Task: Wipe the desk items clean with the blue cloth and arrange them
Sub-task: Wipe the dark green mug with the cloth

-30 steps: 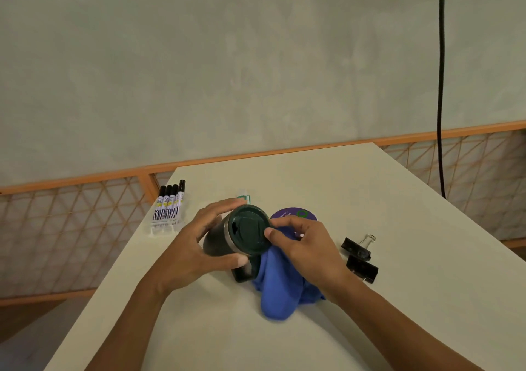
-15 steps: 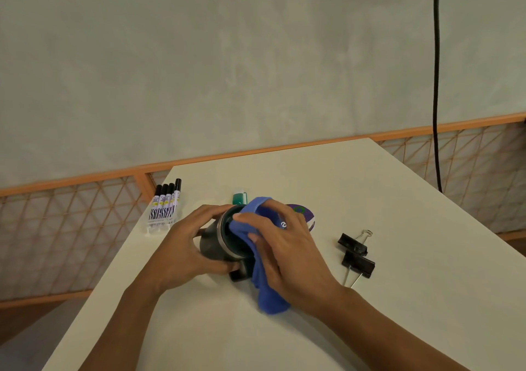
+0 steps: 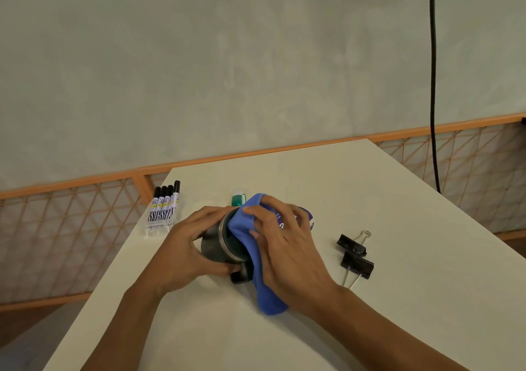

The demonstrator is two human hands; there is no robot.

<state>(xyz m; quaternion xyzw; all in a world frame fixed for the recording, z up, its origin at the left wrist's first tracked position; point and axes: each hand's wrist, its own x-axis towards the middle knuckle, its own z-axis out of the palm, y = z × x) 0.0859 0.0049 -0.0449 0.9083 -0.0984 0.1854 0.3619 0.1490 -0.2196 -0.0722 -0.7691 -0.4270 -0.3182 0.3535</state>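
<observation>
A dark travel mug (image 3: 214, 246) with a steel band is tilted on the white desk (image 3: 370, 200), lid end toward me. My left hand (image 3: 182, 245) grips the mug's body from the left. My right hand (image 3: 287, 245) presses the blue cloth (image 3: 250, 237) against the mug's lid, fingers spread over it; the cloth's tail hangs down to the desk. The lid is hidden by the cloth.
A pack of black markers (image 3: 163, 208) lies at the desk's left edge. A small green-and-white item (image 3: 238, 197) and a purple disc (image 3: 308, 218) sit behind my hands. Two black binder clips (image 3: 354, 254) lie to the right. A black cable (image 3: 433, 86) hangs at the wall.
My right hand lifted the blue cloth from beside the mug up over the lid and now covers it. The left hand kept its grip on the mug.
</observation>
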